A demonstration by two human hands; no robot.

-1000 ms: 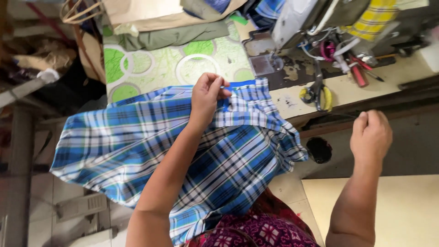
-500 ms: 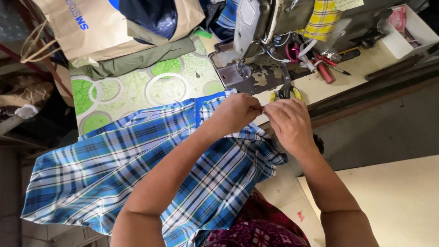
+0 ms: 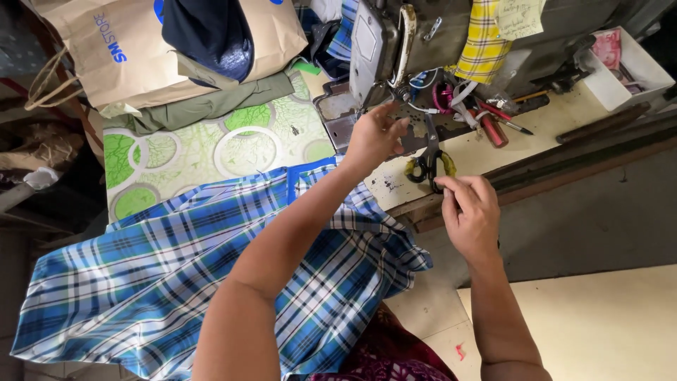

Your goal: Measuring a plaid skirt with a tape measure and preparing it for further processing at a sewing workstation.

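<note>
- One blue plaid cloth [image 3: 176,275] lies nearest, draped over the lap and spread away from the sewing machine [image 3: 395,49]; its far edge, with a plain blue band, reaches the table edge just short of the machine's base.
- Two hands are at work, both the person's own; the right hand [image 3: 469,215] sits nearer than the machine, off the needle side, its fingers curled inward and its fingertips [image 3: 451,189] touching the handles of the scissors [image 3: 429,164]; whether they actually grip the handles I cannot tell.
- One pair of scissors is in view, with dark loops wrapped in yellow; it lies on the pale table [image 3: 508,144] in front of the machine, long axis running from the right hand toward the needle area, handles nearest that hand, blades pointing away; the right hand is plainly the closer one.
- The left hand [image 3: 374,137] is further out, raised at the machine's needle area; thumb and fingers are pinched nearly together, seemingly on something thin such as thread, though the thread itself is too fine to make out.
- Beyond the scissors, near the machine's foot, lie one red pen-like tool [image 3: 493,130] and one pink clip [image 3: 444,95]; a white tray [image 3: 624,70] stands at the table's far end.
- Left of the machine, one green patterned sheet [image 3: 197,152], and past it one brown paper bag [image 3: 106,56].
</note>
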